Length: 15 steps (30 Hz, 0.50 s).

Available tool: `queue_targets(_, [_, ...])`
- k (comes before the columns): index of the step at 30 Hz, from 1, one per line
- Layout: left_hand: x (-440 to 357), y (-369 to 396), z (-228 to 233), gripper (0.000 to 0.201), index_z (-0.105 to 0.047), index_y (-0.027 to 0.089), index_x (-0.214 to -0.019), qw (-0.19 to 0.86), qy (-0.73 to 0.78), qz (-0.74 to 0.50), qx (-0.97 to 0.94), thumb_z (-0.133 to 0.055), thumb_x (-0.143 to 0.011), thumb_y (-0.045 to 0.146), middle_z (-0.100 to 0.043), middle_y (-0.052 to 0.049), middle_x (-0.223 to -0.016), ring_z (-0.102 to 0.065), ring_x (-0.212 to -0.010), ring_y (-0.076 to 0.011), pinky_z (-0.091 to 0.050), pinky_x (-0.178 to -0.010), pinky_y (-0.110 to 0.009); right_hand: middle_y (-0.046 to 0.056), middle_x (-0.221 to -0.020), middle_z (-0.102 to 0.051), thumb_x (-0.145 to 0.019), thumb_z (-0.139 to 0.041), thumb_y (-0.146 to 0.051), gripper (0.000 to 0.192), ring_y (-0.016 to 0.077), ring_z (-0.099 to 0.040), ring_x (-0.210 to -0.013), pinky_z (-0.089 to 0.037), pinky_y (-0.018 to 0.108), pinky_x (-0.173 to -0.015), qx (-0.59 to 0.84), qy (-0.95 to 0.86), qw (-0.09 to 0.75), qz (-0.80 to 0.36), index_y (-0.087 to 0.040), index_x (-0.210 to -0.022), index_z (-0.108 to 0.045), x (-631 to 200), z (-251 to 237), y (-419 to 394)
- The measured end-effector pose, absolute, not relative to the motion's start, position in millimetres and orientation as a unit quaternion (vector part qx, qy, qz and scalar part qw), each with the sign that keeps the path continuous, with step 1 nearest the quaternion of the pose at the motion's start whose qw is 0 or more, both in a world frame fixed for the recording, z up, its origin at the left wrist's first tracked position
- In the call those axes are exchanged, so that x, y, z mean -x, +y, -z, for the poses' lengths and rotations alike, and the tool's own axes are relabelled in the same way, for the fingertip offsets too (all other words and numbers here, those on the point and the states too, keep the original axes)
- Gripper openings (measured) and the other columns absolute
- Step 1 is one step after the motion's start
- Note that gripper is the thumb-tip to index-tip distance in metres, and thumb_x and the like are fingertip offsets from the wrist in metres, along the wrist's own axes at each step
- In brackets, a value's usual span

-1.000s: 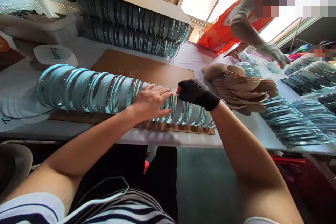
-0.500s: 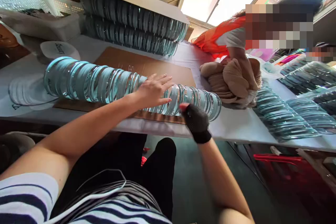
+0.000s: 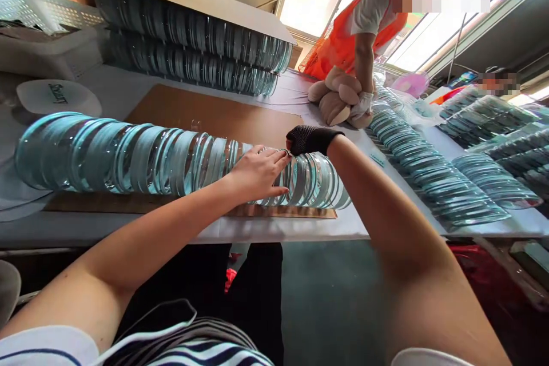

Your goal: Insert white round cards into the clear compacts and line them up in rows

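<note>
A long row of clear, teal-tinted round pieces with raised rims (image 3: 143,157) lies on its side along the table's near edge, packed face to face. Bare and outstretched, my left hand (image 3: 259,174) rests on the front and top of this row, right of its middle. My right hand (image 3: 306,140) wears a black dotted glove and is closed at the row's upper edge, beside my left fingertips. What its curled fingers pinch is hidden. Under and behind the row lies a brown cardboard sheet (image 3: 214,106).
Two stacked rows of similar pieces (image 3: 193,63) stand behind, topped with cardboard (image 3: 189,3). A white basket (image 3: 60,51) is at far left. A co-worker in an orange vest (image 3: 332,48) handles beige rounded pads (image 3: 334,106) across the table. More clear rows (image 3: 433,166) fill the right.
My right hand has moved from the row's front to its upper back edge and closed there. My left hand stays on the row. The view has shifted; the co-worker stands more upright.
</note>
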State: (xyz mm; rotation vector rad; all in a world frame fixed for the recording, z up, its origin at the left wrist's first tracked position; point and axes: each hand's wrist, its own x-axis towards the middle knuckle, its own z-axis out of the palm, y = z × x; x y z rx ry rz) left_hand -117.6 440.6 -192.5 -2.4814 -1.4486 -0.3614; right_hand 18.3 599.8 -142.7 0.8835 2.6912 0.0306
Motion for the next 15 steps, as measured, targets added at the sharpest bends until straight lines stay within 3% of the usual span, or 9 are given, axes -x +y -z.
queue_targets(5, [116.2,441.3,193.3,0.072,-0.042,0.017,-0.143,0.115,-0.503,0.133,0.846,-0.056,-0.086,0.058,-0.052,-0.011,-0.143,-0.048,-0.130,-0.0284,-0.029,-0.111,-0.046,0.006,-0.088,-0.075,-0.073,-0.057,-0.013,0.026,0.0165,-0.065,-0.079,-0.044,0.023,-0.073,-0.276,0.958,0.076,-0.023,-0.010,-0.092,-0.075,-28.8,142.9,597.5])
queue_targets(9, [115.3,441.5,193.7,0.069,-0.046,0.018,-0.140,0.097,-0.514,0.142,0.841,-0.057,-0.084,0.057,-0.053,-0.009,-0.143,-0.049,-0.130,-0.0272,-0.029,-0.111,-0.046,0.007,-0.084,-0.074,-0.073,-0.058,-0.015,0.024,0.0177,-0.066,-0.079,-0.045,0.023,-0.074,-0.304,0.950,-0.066,0.031,-0.010,-0.089,-0.074,-65.9,153.4,561.0])
queue_targets(12, [113.9,441.7,193.0,0.070,-0.046,0.019,-0.140,0.086,-0.521,0.138,0.838,-0.058,-0.083,0.058,-0.053,-0.007,-0.143,-0.048,-0.130,-0.0265,-0.028,-0.111,-0.044,0.006,-0.082,-0.073,-0.077,-0.057,-0.019,0.018,0.0177,-0.066,-0.076,-0.047,0.025,-0.073,-0.351,0.917,-0.178,0.063,-0.014,-0.083,-0.073,-96.3,188.2,508.1])
queue_targets(15, [114.2,440.5,192.5,0.071,-0.045,0.020,-0.142,0.081,-0.528,0.125,0.836,-0.058,-0.083,0.058,-0.051,-0.007,-0.145,-0.049,-0.130,-0.0260,-0.026,-0.113,-0.042,0.009,-0.089,-0.073,-0.084,-0.053,-0.021,0.021,0.0196,-0.067,-0.079,-0.049,0.027,-0.071,-0.391,0.900,-0.187,0.050,-0.016,-0.085,-0.073,-106.8,245.5,453.8])
